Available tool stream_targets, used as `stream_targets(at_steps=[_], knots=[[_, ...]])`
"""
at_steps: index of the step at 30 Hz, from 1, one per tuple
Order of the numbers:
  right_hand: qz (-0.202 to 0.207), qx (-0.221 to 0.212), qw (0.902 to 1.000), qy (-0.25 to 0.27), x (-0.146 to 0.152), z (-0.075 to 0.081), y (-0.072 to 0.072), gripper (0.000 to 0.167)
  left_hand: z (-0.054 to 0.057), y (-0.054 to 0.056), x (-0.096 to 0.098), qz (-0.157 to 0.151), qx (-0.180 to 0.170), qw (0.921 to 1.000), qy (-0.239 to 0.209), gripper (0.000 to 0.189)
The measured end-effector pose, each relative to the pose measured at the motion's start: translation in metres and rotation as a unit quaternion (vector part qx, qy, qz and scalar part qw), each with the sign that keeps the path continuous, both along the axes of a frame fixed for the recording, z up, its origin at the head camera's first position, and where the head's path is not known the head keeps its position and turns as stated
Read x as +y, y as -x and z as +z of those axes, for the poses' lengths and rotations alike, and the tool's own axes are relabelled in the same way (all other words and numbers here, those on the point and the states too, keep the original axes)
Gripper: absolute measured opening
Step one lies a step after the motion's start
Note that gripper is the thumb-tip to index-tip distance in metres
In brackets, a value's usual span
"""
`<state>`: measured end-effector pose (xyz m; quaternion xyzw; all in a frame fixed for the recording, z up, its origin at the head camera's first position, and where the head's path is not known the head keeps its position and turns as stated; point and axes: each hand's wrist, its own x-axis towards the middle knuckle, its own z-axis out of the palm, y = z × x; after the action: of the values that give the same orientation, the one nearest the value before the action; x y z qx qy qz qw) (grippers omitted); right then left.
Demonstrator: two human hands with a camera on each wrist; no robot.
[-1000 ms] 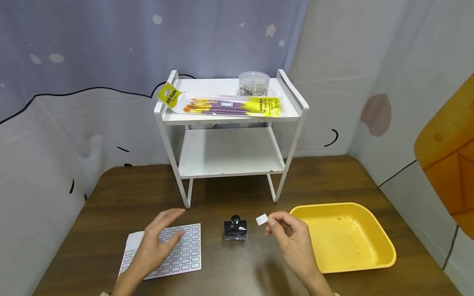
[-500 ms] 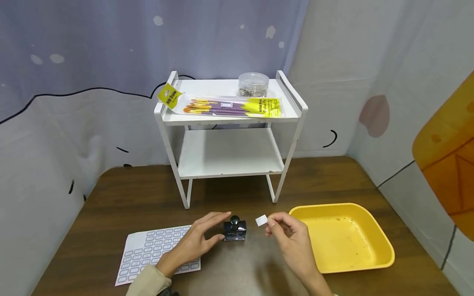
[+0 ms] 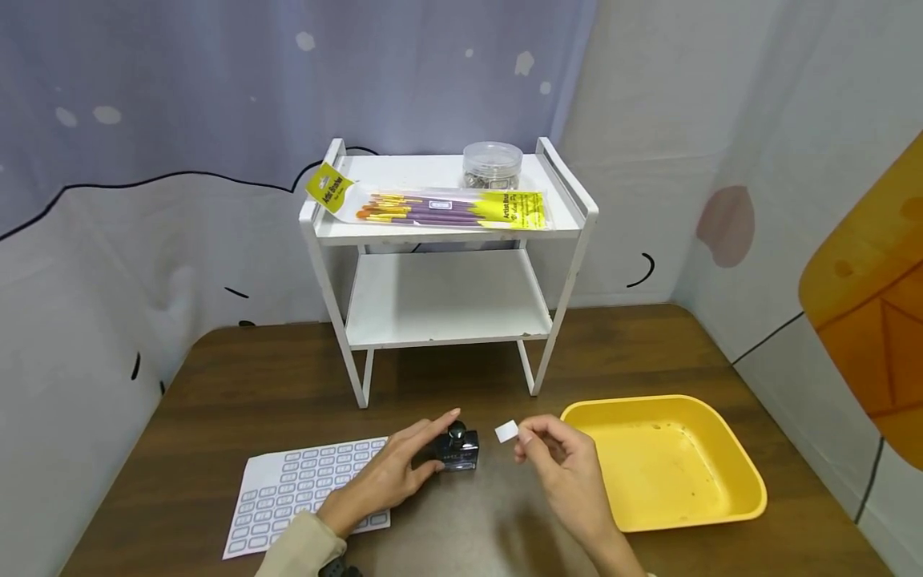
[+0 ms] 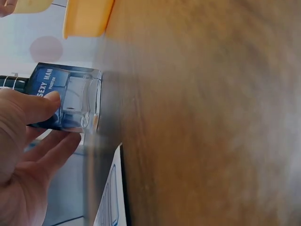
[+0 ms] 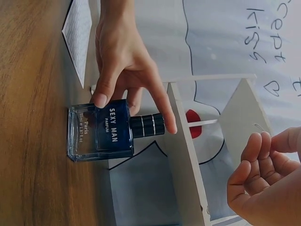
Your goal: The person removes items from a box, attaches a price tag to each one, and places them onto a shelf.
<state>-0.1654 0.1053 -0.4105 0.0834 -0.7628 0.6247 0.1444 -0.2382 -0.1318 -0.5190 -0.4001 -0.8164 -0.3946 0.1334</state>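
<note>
A dark blue glass perfume bottle (image 3: 461,455) with a black cap stands upright on the table in the head view. My left hand (image 3: 392,473) holds it from its left side. In the left wrist view the thumb lies on the front of the perfume bottle (image 4: 77,96), with other fingers behind it. The right wrist view shows the index finger stretched past the cap (image 5: 148,125). To the right, my right hand (image 3: 566,473) pinches a small white sticker (image 3: 507,431) between thumb and fingertips, apart from the bottle. Under the left forearm lies a sheet of labels (image 3: 277,497).
A yellow tray (image 3: 663,525) sits right of my right hand. Behind the bottle rises a white two-tier shelf (image 3: 447,296), bearing a pack of artist brushes (image 3: 447,207) and a clear round tub (image 3: 493,166). Curtains (image 3: 144,240) enclose the table's back and sides.
My left hand has moved right from above the label sheet to the perfume bottle and taken hold of it. The right hand with the sticker has stayed nearly still.
</note>
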Motion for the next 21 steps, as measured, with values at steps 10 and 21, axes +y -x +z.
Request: stream_targets(at_steps=[10, 21], knots=[[0.013, 0.005, 0.9999, 0.007, -0.001, -0.002, 0.0, 0.012, 0.007, 0.001, 0.001, -0.029, -0.11, 0.9923, -0.049, 0.083], [0.026, 0.003, 0.9997, -0.004, -0.005, -0.01, 0.001, 0.011, 0.047, -0.016, 0.005, 0.008, -0.243, 0.9664, -0.083, 0.085]])
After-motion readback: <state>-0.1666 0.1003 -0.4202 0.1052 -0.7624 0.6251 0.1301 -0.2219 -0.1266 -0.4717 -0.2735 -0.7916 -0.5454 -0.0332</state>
